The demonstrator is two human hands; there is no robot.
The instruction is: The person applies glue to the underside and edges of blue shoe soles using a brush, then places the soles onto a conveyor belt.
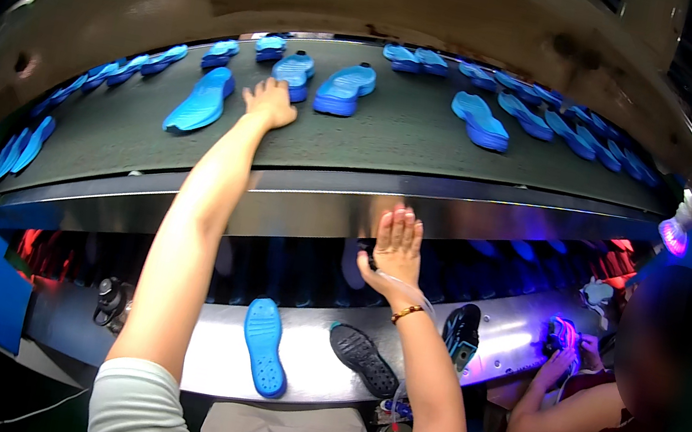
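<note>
My left hand (269,104) reaches over the conveyor belt, fingers apart. Its fingertips are at the lower left of a blue shoe sole (295,70); whether they touch it I cannot tell. Another blue sole (201,103) lies just left of the hand, and one more (345,89) to the right. My right hand (397,251) is held up at the belt's metal edge with fingers stretched out. By its thumb is a small dark thing, partly hidden, and a clear cord runs across the wrist. Below, a blue sole (265,347) and a black sole (364,360) lie on the metal shelf.
Several more blue soles (481,121) ride on the green belt (395,146). A black shoe (461,334) and a dark bottle (111,302) stand on the shelf (220,351). At right, a person (579,415) handles a shoe under purple light, near a glowing lamp (674,235).
</note>
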